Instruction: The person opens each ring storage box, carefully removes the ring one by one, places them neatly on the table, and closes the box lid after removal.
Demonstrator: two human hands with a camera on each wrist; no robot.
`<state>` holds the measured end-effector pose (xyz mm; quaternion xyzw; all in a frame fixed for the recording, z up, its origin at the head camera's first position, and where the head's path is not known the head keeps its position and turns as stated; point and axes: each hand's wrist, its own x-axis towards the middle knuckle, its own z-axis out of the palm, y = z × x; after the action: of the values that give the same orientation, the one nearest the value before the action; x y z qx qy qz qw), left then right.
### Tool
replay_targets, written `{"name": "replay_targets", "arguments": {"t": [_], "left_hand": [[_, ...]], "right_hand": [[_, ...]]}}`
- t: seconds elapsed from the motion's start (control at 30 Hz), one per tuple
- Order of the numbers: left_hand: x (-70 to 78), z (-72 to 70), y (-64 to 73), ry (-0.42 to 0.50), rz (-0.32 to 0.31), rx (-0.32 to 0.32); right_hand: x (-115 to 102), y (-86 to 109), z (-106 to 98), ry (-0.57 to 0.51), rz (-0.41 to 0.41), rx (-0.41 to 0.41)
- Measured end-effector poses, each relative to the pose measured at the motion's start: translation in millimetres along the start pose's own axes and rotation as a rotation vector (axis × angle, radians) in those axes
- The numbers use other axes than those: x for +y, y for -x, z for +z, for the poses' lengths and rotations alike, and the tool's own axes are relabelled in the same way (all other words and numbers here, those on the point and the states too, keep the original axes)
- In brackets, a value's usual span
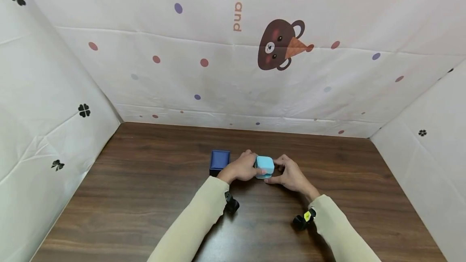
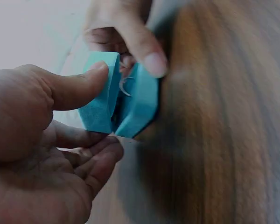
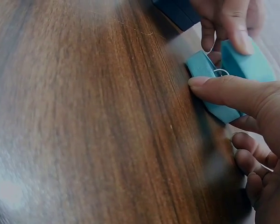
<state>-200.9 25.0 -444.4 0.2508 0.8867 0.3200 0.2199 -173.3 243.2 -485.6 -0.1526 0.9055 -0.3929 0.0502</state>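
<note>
A small light-blue ring box [image 1: 265,164] is partly open on the table between my two hands. In the left wrist view, a thin silver ring [image 2: 126,87] shows in the gap between lid and base. My left hand [image 1: 243,167] pinches the lid [image 2: 97,106], thumb on top and fingers at the underside. My right hand [image 1: 292,176] grips the base [image 3: 200,66], its thumb lying along the front edge. The right wrist view shows the lid tilted up from the base, the ring standing between them. The far side of the box is hidden.
A dark navy box [image 1: 220,160] sits closed just left of my left hand. The dark wooden table [image 1: 153,197] is bounded at the back by a white printed sheet [image 1: 225,84], with more white sheeting at both sides.
</note>
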Motion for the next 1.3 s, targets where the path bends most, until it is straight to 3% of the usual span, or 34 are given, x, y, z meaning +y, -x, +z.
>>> {"name": "replay_targets", "arguments": {"t": [0.17, 0.37, 0.47, 0.67, 0.8, 0.9, 1.0, 1.07, 1.3], "left_hand": [[-1.2, -6.5, -4.1, 0.214, -0.071, -0.056], [-3.0, -9.8, -10.2, 0.593, -0.253, -0.033], [-2.5, -8.4, -12.1, 0.673, -0.281, -0.020], [11.8, -6.7, -3.2, 0.465, -0.300, 0.057], [22.3, -5.1, 7.6, 0.259, -0.220, 0.164], [25.7, -0.6, 16.8, 0.132, -0.160, 0.293], [24.5, 7.8, 22.8, 0.088, -0.096, 0.408], [22.3, 15.0, 25.2, 0.073, -0.056, 0.452], [10.6, 40.7, 24.1, 0.034, 0.036, 0.452]], "right_hand": [[-1, -0.6, 0, -0.016, 0.018, 0.000], [-1, 0.4, 0, -0.031, 0.041, -0.009], [-1, 0.5, 0, -0.040, 0.062, -0.009], [-2, -0.1, 1, -0.027, 0.059, -0.008], [-1, -0.9, 2, -0.023, 0.072, -0.009], [-1, -1.0, 2, -0.022, 0.087, -0.012], [-2, -0.9, 3, -0.026, 0.100, -0.009], [-1, -1.0, 3, -0.026, 0.093, -0.006], [2, -0.8, 2, -0.020, 0.070, 0.002]]}}
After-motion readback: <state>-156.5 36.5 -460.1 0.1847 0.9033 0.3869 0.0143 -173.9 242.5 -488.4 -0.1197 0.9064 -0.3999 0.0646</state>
